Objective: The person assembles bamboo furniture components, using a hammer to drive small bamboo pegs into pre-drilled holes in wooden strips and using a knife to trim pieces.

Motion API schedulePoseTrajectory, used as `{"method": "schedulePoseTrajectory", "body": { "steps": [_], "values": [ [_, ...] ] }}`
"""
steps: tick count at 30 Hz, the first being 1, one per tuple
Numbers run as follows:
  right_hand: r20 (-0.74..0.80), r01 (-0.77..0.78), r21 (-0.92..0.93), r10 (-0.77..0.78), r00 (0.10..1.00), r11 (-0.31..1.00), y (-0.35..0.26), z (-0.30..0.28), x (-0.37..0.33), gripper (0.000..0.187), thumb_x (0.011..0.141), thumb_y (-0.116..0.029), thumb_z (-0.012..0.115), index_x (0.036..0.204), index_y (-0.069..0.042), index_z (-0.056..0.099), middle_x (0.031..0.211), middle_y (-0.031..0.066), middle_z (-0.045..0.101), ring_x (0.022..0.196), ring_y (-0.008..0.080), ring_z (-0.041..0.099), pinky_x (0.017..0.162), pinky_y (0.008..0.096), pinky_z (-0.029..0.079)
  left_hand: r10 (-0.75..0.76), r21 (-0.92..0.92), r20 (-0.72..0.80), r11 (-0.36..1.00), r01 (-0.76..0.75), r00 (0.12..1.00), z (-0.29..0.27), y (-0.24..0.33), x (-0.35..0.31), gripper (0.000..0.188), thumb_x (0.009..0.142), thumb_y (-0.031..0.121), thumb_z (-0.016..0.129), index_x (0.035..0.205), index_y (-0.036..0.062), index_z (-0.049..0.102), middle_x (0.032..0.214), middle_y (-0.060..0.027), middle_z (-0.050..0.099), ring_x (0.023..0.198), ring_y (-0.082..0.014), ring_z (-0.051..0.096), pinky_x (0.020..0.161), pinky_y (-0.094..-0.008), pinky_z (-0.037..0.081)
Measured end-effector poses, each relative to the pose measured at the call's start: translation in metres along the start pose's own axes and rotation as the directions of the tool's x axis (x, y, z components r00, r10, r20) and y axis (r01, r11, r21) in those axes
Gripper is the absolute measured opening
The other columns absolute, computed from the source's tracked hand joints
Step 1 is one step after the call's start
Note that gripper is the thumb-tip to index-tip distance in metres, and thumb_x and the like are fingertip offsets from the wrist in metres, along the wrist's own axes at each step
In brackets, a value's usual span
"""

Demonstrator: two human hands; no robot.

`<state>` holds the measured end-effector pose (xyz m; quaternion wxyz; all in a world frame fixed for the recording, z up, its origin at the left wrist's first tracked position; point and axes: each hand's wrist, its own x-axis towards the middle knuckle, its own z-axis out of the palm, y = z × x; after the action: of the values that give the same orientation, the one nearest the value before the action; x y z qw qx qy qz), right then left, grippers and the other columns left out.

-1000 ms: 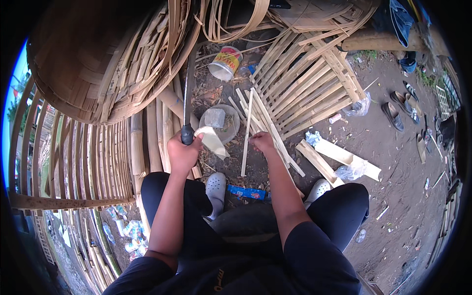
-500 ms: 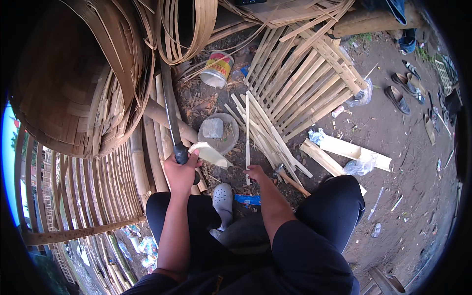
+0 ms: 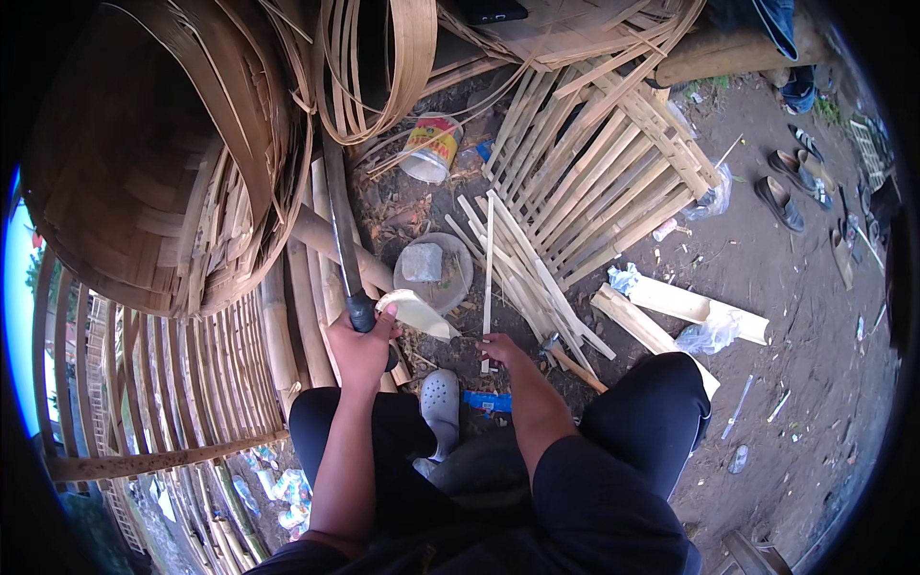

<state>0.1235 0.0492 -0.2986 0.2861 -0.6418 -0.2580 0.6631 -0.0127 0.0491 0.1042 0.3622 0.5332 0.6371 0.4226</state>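
Note:
My left hand (image 3: 360, 347) is closed around the black handle of a long-bladed knife (image 3: 345, 240), its blade pointing away from me. The thumb of that hand also presses on a curved, pale piece of split bamboo (image 3: 418, 312), which sticks out to the right. My right hand (image 3: 498, 351) pinches the near end of a thin bamboo strip (image 3: 489, 278). That strip stretches straight away from me, beside a pile of similar strips (image 3: 532, 278). Just right of my right hand, a tool with a wooden handle (image 3: 577, 370) lies on the ground.
Large woven bamboo baskets (image 3: 163, 172) fill the upper left. A slatted bamboo panel (image 3: 604, 172) lies ahead. A round pale basin (image 3: 452, 287) holds a stone block (image 3: 422, 262), with a paint bucket (image 3: 430, 149) beyond. Bamboo halves (image 3: 700, 307) and shoes (image 3: 779, 203) lie right.
The whole view has shifted slightly. My right hand's fingers sit more closely around the near end of the strip. My left hand keeps its grip on the knife and split bamboo.

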Motion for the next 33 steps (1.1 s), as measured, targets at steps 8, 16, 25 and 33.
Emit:
{"method": "schedulePoseTrajectory", "body": {
  "steps": [8,16,25,33],
  "values": [
    [0.076,-0.048,0.095,0.041,0.996,0.994,-0.022,-0.002,-0.006,0.032,0.089,-0.026,0.065,0.117,-0.010,0.064,0.095,0.0043,0.069,0.068,0.0171,0.070,0.038,0.0269,0.034,-0.005,-0.016,0.008,1.000,0.005,1.000,0.000,-0.004,0.001,0.023,0.083,0.008,0.072,0.073,0.0006,0.053,0.066,-0.0020,0.055,0.057,-0.0125,0.061,0.055,-0.0272,0.056],
    [0.043,-0.093,0.219,0.086,0.995,0.971,-0.026,0.011,0.005,0.029,0.091,-0.022,0.061,0.116,-0.008,0.063,0.089,0.0076,0.068,0.070,0.0201,0.071,0.035,0.0277,0.034,0.001,-0.021,0.012,1.000,-0.001,1.000,0.001,-0.005,0.003,0.025,0.084,0.010,0.073,0.071,0.0015,0.053,0.065,-0.0018,0.055,0.057,-0.0128,0.061,0.055,-0.0276,0.056],
    [-0.488,0.344,-0.178,-0.386,0.783,0.922,-0.010,0.018,0.004,0.036,0.066,0.000,0.069,0.101,-0.001,0.061,0.084,0.0150,0.067,0.074,0.0284,0.067,0.064,0.0387,0.054,0.007,0.041,0.010,0.999,-0.008,1.000,0.003,-0.007,0.005,0.025,0.083,0.010,0.073,0.072,0.0009,0.053,0.066,-0.0019,0.055,0.057,-0.0117,0.060,0.055,-0.0275,0.056],
    [-0.483,0.410,-0.351,-0.538,0.691,0.842,-0.039,-0.002,-0.052,0.036,0.064,0.001,0.066,0.099,-0.005,0.060,0.088,0.0171,0.065,0.083,0.0341,0.064,0.075,0.0418,0.051,0.084,-0.045,0.021,0.996,-0.083,0.996,0.002,-0.015,0.007,0.023,0.081,0.007,0.074,0.075,-0.0012,0.053,0.063,-0.0041,0.058,0.053,-0.0119,0.061,0.048,-0.0264,0.047]
  ]
}}
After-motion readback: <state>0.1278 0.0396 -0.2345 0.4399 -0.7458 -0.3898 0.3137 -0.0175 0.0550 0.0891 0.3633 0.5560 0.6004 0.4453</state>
